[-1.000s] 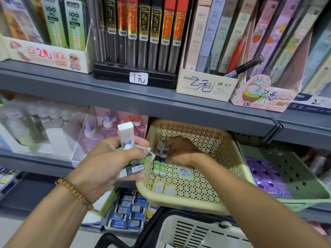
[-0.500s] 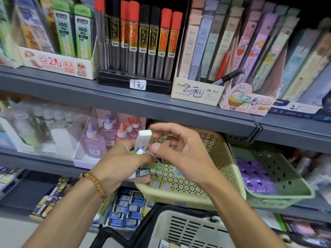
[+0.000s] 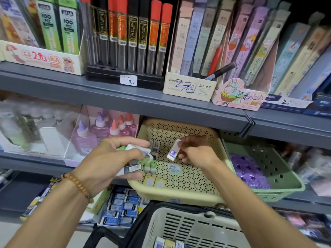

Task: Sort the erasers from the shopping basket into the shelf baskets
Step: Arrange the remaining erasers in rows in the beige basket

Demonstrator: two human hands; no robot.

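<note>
Cream shelf basket (image 3: 188,192) sits tilted under grey shelf (image 3: 125,102), few erasers inside. Shopping basket (image 3: 188,228) below, more erasers in it. Left hand (image 3: 109,160), palm-side in, fingers curled round a bunch of erasers (image 3: 141,154). Right hand (image 3: 197,154) over cream basket, pinching one white eraser (image 3: 173,150) at fingertips.

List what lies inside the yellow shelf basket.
The yellow basket holds two green erasers, two yellow ones and a round sticker. The left hand covers its left corner.
</note>
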